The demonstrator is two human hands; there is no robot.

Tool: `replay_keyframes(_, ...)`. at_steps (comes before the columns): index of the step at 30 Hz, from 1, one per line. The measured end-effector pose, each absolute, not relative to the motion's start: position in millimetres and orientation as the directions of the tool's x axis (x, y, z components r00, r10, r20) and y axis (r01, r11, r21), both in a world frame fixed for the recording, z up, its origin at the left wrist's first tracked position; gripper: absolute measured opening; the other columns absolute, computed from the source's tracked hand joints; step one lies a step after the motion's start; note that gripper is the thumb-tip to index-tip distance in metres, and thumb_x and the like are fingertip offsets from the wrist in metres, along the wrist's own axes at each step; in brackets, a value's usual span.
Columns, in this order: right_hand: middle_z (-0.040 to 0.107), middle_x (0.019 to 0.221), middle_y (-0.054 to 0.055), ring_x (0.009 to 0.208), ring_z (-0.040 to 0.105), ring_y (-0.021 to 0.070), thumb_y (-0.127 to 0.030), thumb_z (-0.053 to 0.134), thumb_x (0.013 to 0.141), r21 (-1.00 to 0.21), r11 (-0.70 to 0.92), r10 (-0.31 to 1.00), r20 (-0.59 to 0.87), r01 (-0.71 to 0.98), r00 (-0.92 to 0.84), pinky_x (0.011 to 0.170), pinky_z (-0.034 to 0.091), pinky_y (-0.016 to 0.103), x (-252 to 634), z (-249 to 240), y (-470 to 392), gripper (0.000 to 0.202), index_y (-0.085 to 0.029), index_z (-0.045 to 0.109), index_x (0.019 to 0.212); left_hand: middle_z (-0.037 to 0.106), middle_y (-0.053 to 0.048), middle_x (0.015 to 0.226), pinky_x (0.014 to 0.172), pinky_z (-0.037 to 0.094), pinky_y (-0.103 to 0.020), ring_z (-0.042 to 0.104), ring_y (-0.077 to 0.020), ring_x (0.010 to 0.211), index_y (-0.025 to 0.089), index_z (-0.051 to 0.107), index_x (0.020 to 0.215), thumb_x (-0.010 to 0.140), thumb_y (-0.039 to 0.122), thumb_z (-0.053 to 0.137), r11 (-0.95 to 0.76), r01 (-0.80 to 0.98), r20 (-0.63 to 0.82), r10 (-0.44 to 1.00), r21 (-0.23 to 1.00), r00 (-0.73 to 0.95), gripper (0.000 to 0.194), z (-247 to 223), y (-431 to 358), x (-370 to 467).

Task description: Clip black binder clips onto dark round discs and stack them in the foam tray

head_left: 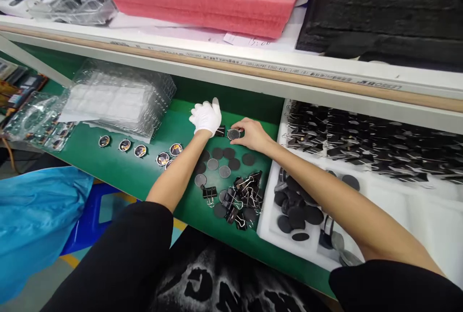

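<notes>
My left hand (206,117), in a white glove, is over the back of the green surface, fingers apart and thumb up, beside a black binder clip (220,131). Just right of that clip, my bare right hand (250,134) pinches a round dark disc (234,133) by its edge. In front of both hands lie several flat black discs (224,171). Nearer the front edge is a heap of black binder clips (248,194). Left of my left forearm stand several round watch-like parts (140,150), one group partly hidden by the arm.
A white tray (265,220) with black discs and rows of clips is on the right. Clear plastic trays (119,95) are stacked at the left. Above runs a shelf edge (231,68) bearing a pink foam tray (202,6). Blue fabric (39,225) shows at lower left.
</notes>
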State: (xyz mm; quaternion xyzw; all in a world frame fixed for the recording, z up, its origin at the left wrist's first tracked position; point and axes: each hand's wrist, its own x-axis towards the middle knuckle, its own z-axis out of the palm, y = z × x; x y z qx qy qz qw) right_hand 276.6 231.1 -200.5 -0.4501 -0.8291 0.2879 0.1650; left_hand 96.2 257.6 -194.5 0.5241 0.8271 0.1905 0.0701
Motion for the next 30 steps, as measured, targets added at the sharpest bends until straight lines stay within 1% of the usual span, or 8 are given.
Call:
replay_keyframes(5, 0.068, 0.099, 0.006, 0.089, 0.063, 0.0231, -0.026, 0.092, 0.066, -0.667, 0.408, 0.841, 0.01, 0.623, -0.541, 0.084, 0.05, 0.036, 270.1, -201.6, 240.9, 0.042, -0.021, 0.076, 0.104, 0.062, -0.022, 0.121, 0.093, 0.042, -0.055, 0.055, -0.0389, 0.113, 0.017, 0.066, 0.123, 0.105, 0.05, 0.024, 0.374, 0.876, 0.112, 0.899, 0.305, -0.423, 0.057, -197.0, 252.0, 93.1)
replay_keyframes(9, 0.068, 0.1, 0.007, 0.087, 0.063, 0.0232, -0.024, 0.089, 0.066, -0.692, 0.406, 0.836, 0.018, 0.596, -0.548, 0.083, 0.05, 0.037, 262.9, -200.3, 243.8, 0.04, -0.019, 0.076, 0.104, 0.061, -0.02, 0.123, 0.091, 0.041, -0.052, 0.054, -0.0386, 0.113, 0.021, 0.061, 0.136, 0.105, 0.042, 0.026, 0.323, 0.915, 0.108, 0.928, 0.241, -0.356, 0.05, -198.2, 247.9, 93.8)
replay_keyframes(15, 0.068, 0.103, 0.008, 0.088, 0.063, 0.024, -0.021, 0.08, 0.07, -0.702, 0.466, 0.812, 0.097, 0.538, -0.576, 0.086, 0.049, 0.038, 260.0, -195.1, 239.7, 0.037, -0.018, 0.077, 0.106, 0.06, -0.018, 0.123, 0.092, 0.041, -0.05, 0.054, -0.0369, 0.113, 0.022, 0.056, 0.142, 0.106, 0.036, 0.028, 0.292, 0.933, 0.098, 0.943, 0.212, -0.317, 0.048, -198.9, 247.3, 93.3)
replay_keyframes(18, 0.068, 0.1, 0.008, 0.088, 0.063, 0.0241, -0.021, 0.079, 0.07, -0.691, 0.484, 0.803, 0.107, 0.536, -0.587, 0.085, 0.049, 0.037, 259.9, -195.5, 239.4, 0.037, -0.016, 0.077, 0.106, 0.06, -0.017, 0.124, 0.092, 0.041, -0.052, 0.054, -0.0367, 0.113, 0.025, 0.054, 0.145, 0.106, 0.034, 0.029, 0.275, 0.94, 0.091, 0.95, 0.204, -0.298, 0.048, -198.3, 247.5, 93.2)
replay_keyframes(22, 0.068, 0.099, 0.007, 0.087, 0.064, 0.0238, -0.023, 0.079, 0.068, -0.683, 0.505, 0.797, 0.133, 0.528, -0.59, 0.083, 0.05, 0.037, 259.8, -200.8, 240.5, 0.036, -0.019, 0.076, 0.104, 0.06, -0.016, 0.124, 0.093, 0.042, -0.053, 0.054, -0.037, 0.114, 0.029, 0.052, 0.148, 0.106, 0.033, 0.028, 0.27, 0.945, 0.085, 0.954, 0.186, -0.289, 0.049, -196.5, 244.8, 93.3)
replay_keyframes(24, 0.067, 0.099, 0.007, 0.086, 0.065, 0.0237, -0.023, 0.079, 0.067, -0.676, 0.51, 0.797, 0.139, 0.532, -0.588, 0.083, 0.051, 0.037, 259.5, -203.0, 240.5, 0.037, -0.019, 0.075, 0.104, 0.061, -0.016, 0.125, 0.093, 0.042, -0.054, 0.054, -0.0371, 0.115, 0.031, 0.052, 0.147, 0.105, 0.033, 0.029, 0.259, 0.945, 0.092, 0.955, 0.199, -0.281, 0.048, -196.7, 243.4, 93.5)
replay_keyframes(26, 0.067, 0.1, 0.008, 0.087, 0.065, 0.0242, -0.024, 0.078, 0.068, -0.659, 0.515, 0.797, 0.131, 0.549, -0.59, 0.083, 0.052, 0.037, 258.7, -203.0, 239.9, 0.038, -0.018, 0.075, 0.105, 0.062, -0.017, 0.123, 0.093, 0.043, -0.055, 0.055, -0.0375, 0.115, 0.029, 0.055, 0.144, 0.105, 0.035, 0.031, 0.267, 0.934, 0.1, 0.95, 0.238, -0.296, 0.047, -197.7, 244.2, 94.2)
replay_keyframes(30, 0.067, 0.109, 0.01, 0.097, 0.066, 0.027, -0.026, 0.075, 0.074, -0.567, 0.553, 0.777, 0.086, 0.611, -0.623, 0.088, 0.053, 0.038, 255.9, -194.8, 236.8, 0.041, -0.017, 0.072, 0.114, 0.065, -0.02, 0.119, 0.096, 0.042, -0.057, 0.057, -0.0378, 0.117, 0.02, 0.064, 0.129, 0.105, 0.045, 0.03, 0.288, 0.857, 0.091, 0.93, 0.427, -0.357, 0.048, -190.2, 248.2, 95.0)
